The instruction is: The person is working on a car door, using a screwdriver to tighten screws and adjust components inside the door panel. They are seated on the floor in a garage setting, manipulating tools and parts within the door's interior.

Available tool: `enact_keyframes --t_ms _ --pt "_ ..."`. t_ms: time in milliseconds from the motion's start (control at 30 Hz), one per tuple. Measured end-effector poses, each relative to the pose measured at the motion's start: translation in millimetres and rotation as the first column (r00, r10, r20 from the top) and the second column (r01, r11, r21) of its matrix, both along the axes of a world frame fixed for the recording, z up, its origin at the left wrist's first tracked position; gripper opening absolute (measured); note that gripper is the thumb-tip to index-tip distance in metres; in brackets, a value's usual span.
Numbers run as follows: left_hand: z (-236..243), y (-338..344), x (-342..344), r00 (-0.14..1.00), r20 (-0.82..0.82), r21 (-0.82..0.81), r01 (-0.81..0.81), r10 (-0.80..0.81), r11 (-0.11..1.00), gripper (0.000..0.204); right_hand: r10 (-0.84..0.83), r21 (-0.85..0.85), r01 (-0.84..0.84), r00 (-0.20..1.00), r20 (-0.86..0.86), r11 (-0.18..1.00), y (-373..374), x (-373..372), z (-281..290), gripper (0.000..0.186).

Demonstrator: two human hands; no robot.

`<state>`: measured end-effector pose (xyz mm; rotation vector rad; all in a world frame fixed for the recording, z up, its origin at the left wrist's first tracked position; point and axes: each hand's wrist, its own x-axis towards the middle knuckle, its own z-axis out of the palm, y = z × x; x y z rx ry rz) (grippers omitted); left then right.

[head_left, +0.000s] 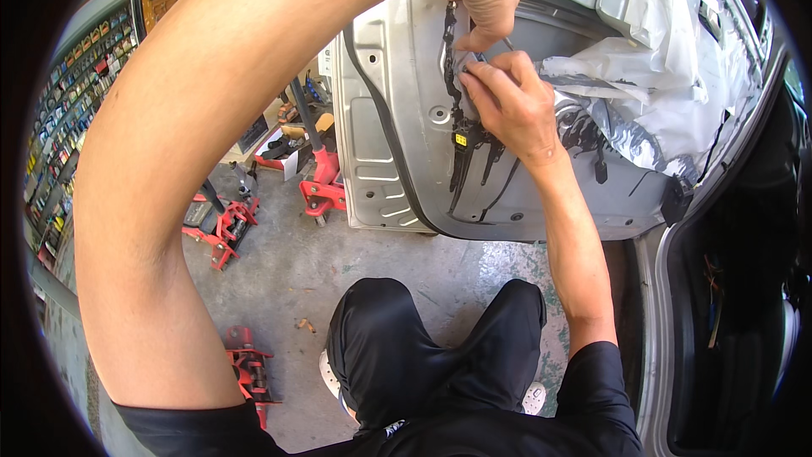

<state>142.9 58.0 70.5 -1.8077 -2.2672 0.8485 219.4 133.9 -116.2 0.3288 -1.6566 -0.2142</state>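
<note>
Past the black trouser legs (436, 372) is open floor (279, 279). Then the silver car door (423, 161), with a black strip (382, 110) curving down its left side. There, the right hand (518, 106) reaches up; the left hand (491, 4) bends down. Both have curled fingers; I can't tell what they're holding.

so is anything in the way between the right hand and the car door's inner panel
Nothing visible stands between the right hand and the car door's inner panel. The crumpled plastic sheeting bunches to that hand's right; the left hand is just above the right one in view.
</note>
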Motion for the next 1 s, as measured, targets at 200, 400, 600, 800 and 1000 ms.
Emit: enact_keyframes --t_ms 200,400,600,800,1000 --pt "-2.9 0.7 -0.9 0.998 0.05 0.001 -0.041 0.041 0.999 0.038 -0.023 -0.103 0.027 0.999 0.039 0.994 -14.3 7.3 -1.0 0.018" --pt "-1.5 -0.7 -0.2 0.998 0.046 -0.006 -0.031 0.031 1.0 0.038 -0.04 -0.031 0.039 0.999 -0.022 0.999 -2.0 -1.4 -0.8 0.02" --pt "0.3 -1.5 0.0 0.998 0.057 -0.005 -0.026 0.026 1.0 0.038 -0.031 -0.049 0.031 0.999 0.017 0.998 -8.4 0.9 -0.8 0.025" --pt "0.0 -1.8 -0.5 0.997 0.073 -0.003 -0.017 0.017 1.0 0.038 -0.095 -0.061 0.095 0.995 0.007 0.994 -3.6 -0.2 -3.7 0.022" --pt "0.2 -3.2 0.0 0.997 0.082 -0.004 -0.006 0.006 1.0 0.038 -0.042 -0.039 0.043 0.999 0.03 0.998 -9.3 3.0 1.3 0.019"
